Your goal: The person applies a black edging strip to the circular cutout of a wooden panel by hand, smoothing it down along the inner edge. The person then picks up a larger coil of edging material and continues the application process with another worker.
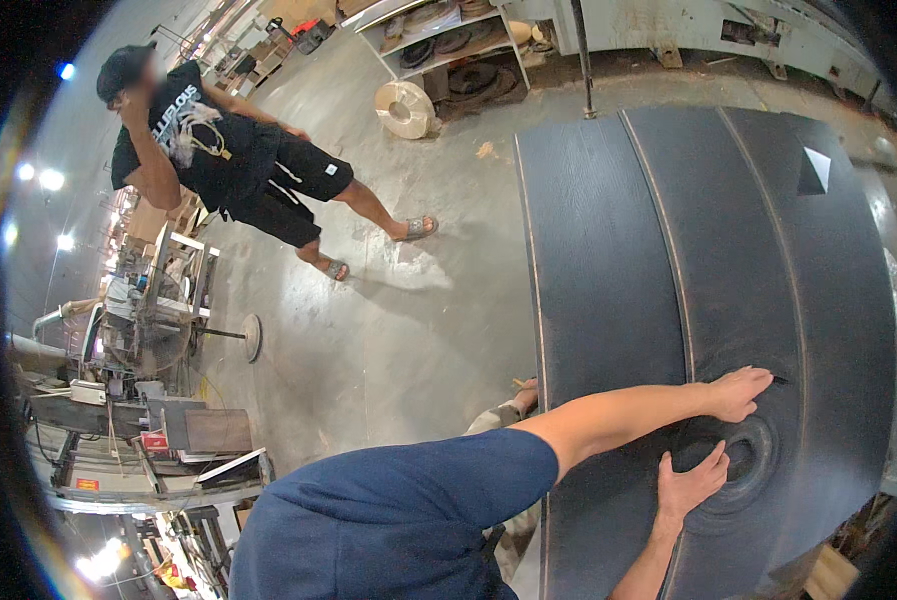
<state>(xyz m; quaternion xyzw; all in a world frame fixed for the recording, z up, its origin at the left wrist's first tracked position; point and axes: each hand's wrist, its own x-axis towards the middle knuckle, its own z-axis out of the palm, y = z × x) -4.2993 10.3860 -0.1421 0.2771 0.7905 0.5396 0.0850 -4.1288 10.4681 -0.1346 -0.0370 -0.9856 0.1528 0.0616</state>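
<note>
My left arm, in a dark blue sleeve, reaches across a stack of dark grey boards [609, 250] with tan edge lines. My left hand [741, 393] is closed, its fingers pinching what looks like a thin black strip [781, 380] whose end shows past the fingertips. Just nearer, a flat black coil [764, 450] of concentric rings lies on the boards. Beside its left rim is my right hand [691, 482], thumb and fingers apart, fingertips at the coil. The strip's link to the coil cannot be made out.
A white-and-black paper piece [815, 170] lies on the far right board. Another person [209, 140] stands on the floor at the far left. Shelves [449, 45] with rolls and a pale roll [405, 110] stand behind. Machinery [149, 420] fills the left side.
</note>
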